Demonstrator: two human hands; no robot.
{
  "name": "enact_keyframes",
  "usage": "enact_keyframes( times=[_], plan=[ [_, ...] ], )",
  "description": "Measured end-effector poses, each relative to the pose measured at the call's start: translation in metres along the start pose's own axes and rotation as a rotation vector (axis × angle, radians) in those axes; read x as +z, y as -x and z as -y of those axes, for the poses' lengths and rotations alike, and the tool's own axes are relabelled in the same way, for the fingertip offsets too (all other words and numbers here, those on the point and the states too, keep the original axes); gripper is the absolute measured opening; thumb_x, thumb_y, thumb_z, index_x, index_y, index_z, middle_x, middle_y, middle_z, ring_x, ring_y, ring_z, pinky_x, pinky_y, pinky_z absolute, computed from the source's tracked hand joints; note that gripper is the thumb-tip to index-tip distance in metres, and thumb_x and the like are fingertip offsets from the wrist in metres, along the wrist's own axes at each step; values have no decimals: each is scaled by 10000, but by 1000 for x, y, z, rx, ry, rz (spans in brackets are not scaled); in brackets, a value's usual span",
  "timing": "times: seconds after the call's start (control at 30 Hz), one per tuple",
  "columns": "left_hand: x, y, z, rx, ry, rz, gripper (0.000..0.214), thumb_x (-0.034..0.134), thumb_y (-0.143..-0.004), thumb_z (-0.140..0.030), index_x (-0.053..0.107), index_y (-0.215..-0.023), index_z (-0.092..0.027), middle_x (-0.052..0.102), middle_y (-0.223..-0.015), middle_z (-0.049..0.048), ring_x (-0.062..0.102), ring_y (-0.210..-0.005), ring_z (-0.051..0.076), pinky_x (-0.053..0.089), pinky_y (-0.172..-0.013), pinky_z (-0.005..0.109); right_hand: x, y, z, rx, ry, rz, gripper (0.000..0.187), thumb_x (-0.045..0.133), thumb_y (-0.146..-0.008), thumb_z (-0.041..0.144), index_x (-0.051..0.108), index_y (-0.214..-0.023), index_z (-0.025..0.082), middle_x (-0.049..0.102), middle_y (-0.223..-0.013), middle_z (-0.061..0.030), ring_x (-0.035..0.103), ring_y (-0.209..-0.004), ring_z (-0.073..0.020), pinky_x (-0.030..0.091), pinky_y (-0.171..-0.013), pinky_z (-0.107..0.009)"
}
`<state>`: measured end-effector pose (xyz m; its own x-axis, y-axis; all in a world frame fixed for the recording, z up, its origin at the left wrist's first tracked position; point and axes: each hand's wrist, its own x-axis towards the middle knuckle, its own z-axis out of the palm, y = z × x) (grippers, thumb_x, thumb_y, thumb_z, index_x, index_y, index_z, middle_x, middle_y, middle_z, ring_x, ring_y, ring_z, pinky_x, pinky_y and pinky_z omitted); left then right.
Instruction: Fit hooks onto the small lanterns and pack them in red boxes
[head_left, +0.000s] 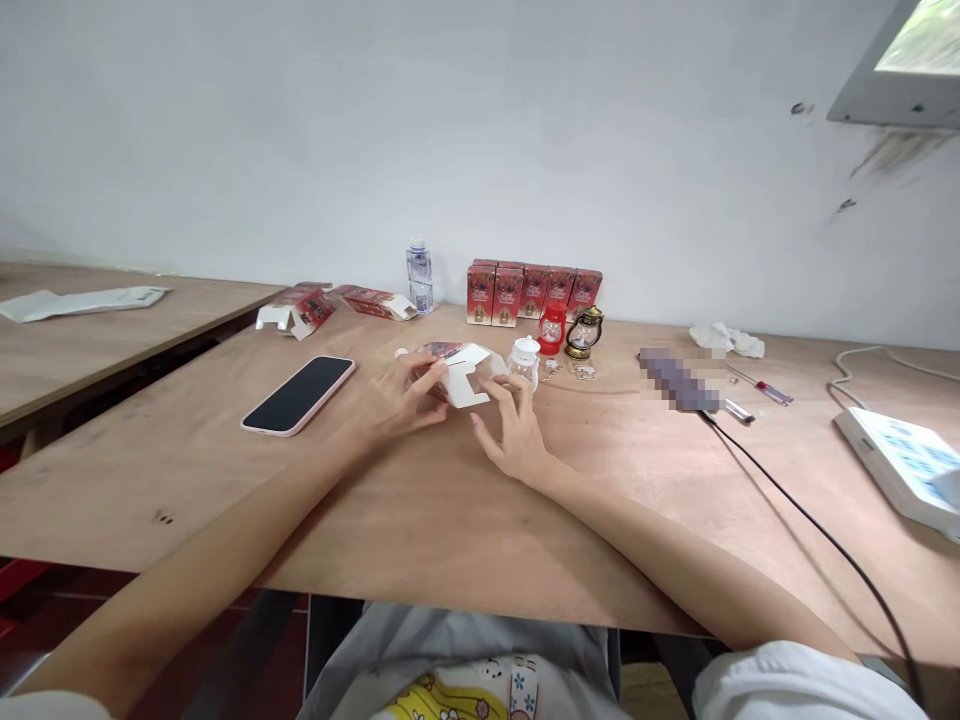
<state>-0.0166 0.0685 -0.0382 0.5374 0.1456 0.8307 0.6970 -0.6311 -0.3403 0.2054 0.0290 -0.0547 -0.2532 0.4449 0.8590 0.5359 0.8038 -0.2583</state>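
Observation:
My left hand (411, 390) is closed around the side of a small red and white cardboard box (465, 384), which lies tilted with its white flaps spread and its open end toward me. At that opening, the fingertips of my right hand (514, 425) touch the box, while the thumb stands apart from the fingers. Just behind my right hand stands a small white lantern (524, 360). A red lantern (551, 328) and a bronze-coloured lantern (583, 332) are beyond it. Small metal chains (583, 370) lie in front of them.
Several red boxes (506, 295) stand by the wall, near a water bottle (420, 275). Opened boxes (300, 310) lie at back left, a phone (298, 395) nearer. On the right are a screwdriver (772, 392), tissue (727, 340), a cabled, blurred-out object (679, 380) and a power strip (904, 465).

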Motion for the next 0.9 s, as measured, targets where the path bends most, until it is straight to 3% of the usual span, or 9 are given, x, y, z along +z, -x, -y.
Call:
enact_keyframes(
  times=[0.2, 0.4, 0.47, 0.57, 0.67, 0.77, 0.9],
  plan=[
    [-1, 8, 7, 64, 18, 59, 558, 657, -799, -371, 444, -1313, -339, 505, -1246, 115, 571, -1103, 254, 537, -859, 406, -1, 1, -3, -103, 39, -40, 193, 492, -874, 220, 507, -1064, 188, 522, -1040, -119, 562, -1000, -215, 520, -835, -375],
    [-4, 5, 6, 96, -77, 103, 545, 661, -792, -363, 455, -1296, -342, 513, -1188, 109, 582, -1068, 229, 562, -789, 347, -4, 0, -2, -120, 92, -4, 149, 431, -903, 213, 575, -923, 179, 598, -912, -91, 583, -846, -191, 493, -746, -328],
    [-4, 6, 6, 72, -83, 88, 537, 658, -797, -355, 457, -1295, -332, 506, -1191, 113, 579, -1068, 224, 561, -798, 345, -4, -2, -1, -141, 128, -13, 201, 400, -910, 163, 595, -958, 178, 603, -837, -66, 566, -757, -171, 472, -689, -298],
    [-2, 7, 8, 45, -48, 81, 514, 645, -806, -363, 475, -1289, -318, 498, -1216, 115, 570, -1091, 228, 550, -835, 360, -5, -2, 0, -162, 184, -10, 317, 375, -914, 134, 576, -1155, 177, 576, -768, -41, 530, -678, -161, 442, -634, -279],
    [-1, 8, 8, 88, -27, 121, 507, 636, -809, -362, 486, -1291, -318, 511, -1217, 108, 567, -1104, 237, 543, -851, 374, -3, -1, -1, -129, 204, 22, 400, 367, -916, 149, 512, -1286, 194, 546, -741, -27, 514, -644, -158, 434, -616, -274],
    [-1, 6, 8, 130, 5, 101, 512, 631, -812, -350, 485, -1302, -318, 527, -1217, 113, 571, -1104, 245, 534, -867, 383, -1, 1, -4, -100, 179, 11, 379, 371, -905, 134, 550, -1232, 204, 572, -755, -28, 522, -630, -146, 436, -615, -265],
    [-2, 4, 8, 155, -4, 58, 551, 630, -810, -349, 455, -1333, -327, 522, -1243, 116, 583, -1092, 242, 535, -854, 366, 0, 3, -8, -77, 195, 12, 289, 375, -924, 158, 639, -1021, 223, 607, -767, -32, 534, -632, -130, 417, -609, -249]
  ],
)
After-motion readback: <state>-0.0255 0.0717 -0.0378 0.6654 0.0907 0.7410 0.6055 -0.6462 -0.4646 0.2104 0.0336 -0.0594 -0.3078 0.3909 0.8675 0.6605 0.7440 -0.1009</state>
